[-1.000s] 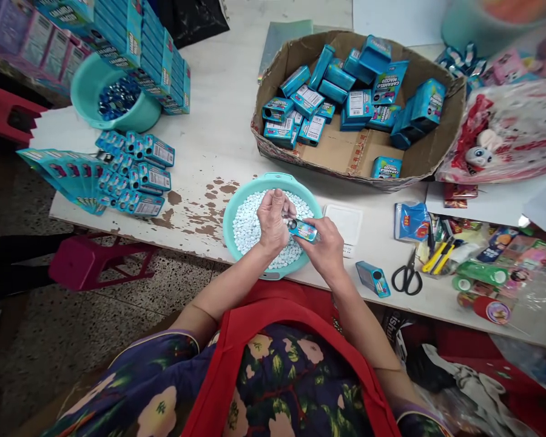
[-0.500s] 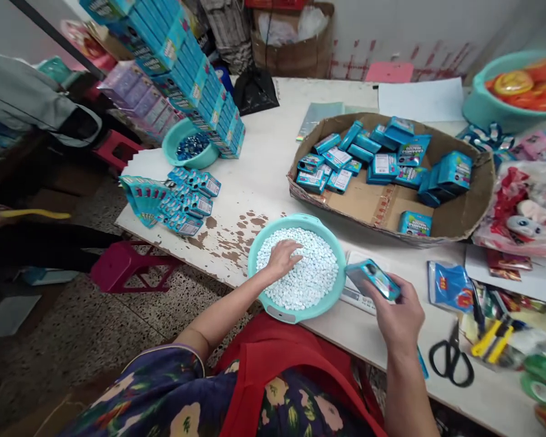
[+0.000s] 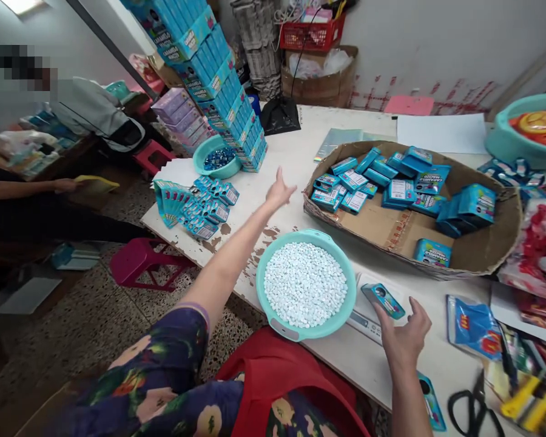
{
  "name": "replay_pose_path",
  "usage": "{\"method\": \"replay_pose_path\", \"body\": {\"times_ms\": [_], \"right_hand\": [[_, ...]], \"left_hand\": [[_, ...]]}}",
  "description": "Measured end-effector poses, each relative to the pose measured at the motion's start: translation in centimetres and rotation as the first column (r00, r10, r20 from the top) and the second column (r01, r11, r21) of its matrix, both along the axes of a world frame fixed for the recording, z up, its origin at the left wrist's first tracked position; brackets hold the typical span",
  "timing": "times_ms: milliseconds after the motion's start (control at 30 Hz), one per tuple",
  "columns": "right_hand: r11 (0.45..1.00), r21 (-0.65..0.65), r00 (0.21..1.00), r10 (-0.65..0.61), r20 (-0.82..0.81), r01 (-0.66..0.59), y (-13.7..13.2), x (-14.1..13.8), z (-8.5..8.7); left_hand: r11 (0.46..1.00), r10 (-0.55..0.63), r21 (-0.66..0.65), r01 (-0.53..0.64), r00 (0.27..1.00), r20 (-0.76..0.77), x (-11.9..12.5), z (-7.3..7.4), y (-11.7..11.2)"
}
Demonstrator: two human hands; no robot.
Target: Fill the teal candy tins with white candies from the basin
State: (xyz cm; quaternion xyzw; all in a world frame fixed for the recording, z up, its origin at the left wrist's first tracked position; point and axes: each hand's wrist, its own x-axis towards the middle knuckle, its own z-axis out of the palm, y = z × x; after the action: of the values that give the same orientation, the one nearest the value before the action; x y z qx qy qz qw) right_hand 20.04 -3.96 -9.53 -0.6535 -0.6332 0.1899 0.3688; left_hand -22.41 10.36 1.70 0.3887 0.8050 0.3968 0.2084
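Note:
My left hand [image 3: 281,193] is stretched out over the table, fingers spread and holding nothing, left of the cardboard tray. My right hand [image 3: 406,332] is open, fingers apart, beside a small blue candy box [image 3: 386,301] on the white digital scale [image 3: 366,325]. The thumb is close to the box; whether it touches is unclear. Between my arms, a turquoise basin [image 3: 260,285] holds many small white candies [image 3: 304,282]. Another blue flat package [image 3: 431,400] lies by my right forearm.
The cardboard tray [image 3: 386,240] holds several blue boxes. A tall stack of blue cartons [image 3: 218,85], a small turquoise bowl [image 3: 202,161] and fanned blue packaging [image 3: 195,206] stand left. Scissors [image 3: 473,403] and a yellow cutter [image 3: 528,400] lie right. Another person's hand [image 3: 66,186] is far left.
My left hand has left the candies in the basin and moved forward over the table. My right hand has opened from the candy box, which is now on the scale. The view has tilted up.

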Motion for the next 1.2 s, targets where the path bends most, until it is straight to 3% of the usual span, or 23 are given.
{"method": "replay_pose_path", "body": {"times_ms": [133,167,233,300,367,400,467,500,567,633,733,900,1000,1100,1200], "right_hand": [[0.996,0.089,0.997,-0.004,0.073,-0.002,-1.4,0.6,1.9],[0.994,0.108,0.995,-0.002,0.101,-0.009,-2.0,1.0,2.4],[0.991,0.132,0.989,-0.014,0.15,-0.006,-3.3,2.0,3.4],[0.991,0.133,0.98,-0.059,0.192,0.033,-4.8,3.5,4.1],[0.99,0.096,0.966,-0.12,0.229,0.101,-6.5,5.2,4.7],[0.988,0.074,0.959,-0.152,0.241,0.137,-7.3,6.0,4.8],[0.977,0.057,0.946,-0.212,0.247,0.204,-8.7,7.2,4.9],[0.972,0.057,0.941,-0.234,0.242,0.227,-9.3,7.6,4.8],[0.965,0.051,0.937,-0.263,0.229,0.259,-9.9,7.8,4.5],[0.96,0.025,0.938,-0.277,0.206,0.278,-10.0,7.6,4.1],[0.964,-0.004,0.951,-0.262,0.166,0.266,-9.7,7.1,3.6],[0.973,0.011,0.961,-0.229,0.155,0.23,-9.7,6.5,3.6],[0.975,0.03,0.965,-0.22,0.143,0.218,-9.1,5.7,3.4],[0.985,-0.034,0.985,-0.17,0.041,0.172,-6.2,3.9,1.9],[0.983,-0.176,0.99,-0.079,-0.119,0.057,-1.8,1.9,0.2]], "left_hand": [[0.988,0.138,0.064,-0.143,0.987,0.077,-3.1,4.0,7.2],[0.99,0.108,0.082,-0.113,0.992,0.067,-3.1,4.3,7.9],[0.996,-0.053,0.064,0.055,0.998,-0.035,-1.9,3.3,7.3],[0.965,-0.262,-0.036,0.26,0.947,-0.185,0.9,0.6,3.6],[0.889,-0.457,-0.17,0.425,0.847,-0.273,4.3,-2.7,-2.5],[0.832,-0.549,-0.269,0.485,0.79,-0.273,6.0,-4.3,-5.8],[0.625,-0.749,-0.48,0.615,0.646,-0.148,8.8,-7.1,-12.0],[0.554,-0.798,-0.504,0.663,0.596,-0.091,9.9,-8.1,-14.4],[0.47,-0.837,-0.553,0.688,0.546,-0.031,11.4,-9.5,-17.4],[0.457,-0.833,-0.59,0.666,0.552,-0.022,12.2,-9.9,-18.4],[0.458,-0.825,-0.606,0.65,0.564,-0.018,12.3,-9.8,-18.0],[0.533,-0.785,-0.567,0.628,0.617,-0.055,11.2,-9.3,-17.9],[0.523,-0.8,-0.583,0.622,0.594,-0.084,11.1,-8.6,-18.1],[0.574,-0.785,-0.532,0.622,0.603,-0.143,12.2,-8.1,-17.3],[0.643,-0.752,-0.376,0.668,0.645,-0.14,15.3,-7.7,-15.4]]}}
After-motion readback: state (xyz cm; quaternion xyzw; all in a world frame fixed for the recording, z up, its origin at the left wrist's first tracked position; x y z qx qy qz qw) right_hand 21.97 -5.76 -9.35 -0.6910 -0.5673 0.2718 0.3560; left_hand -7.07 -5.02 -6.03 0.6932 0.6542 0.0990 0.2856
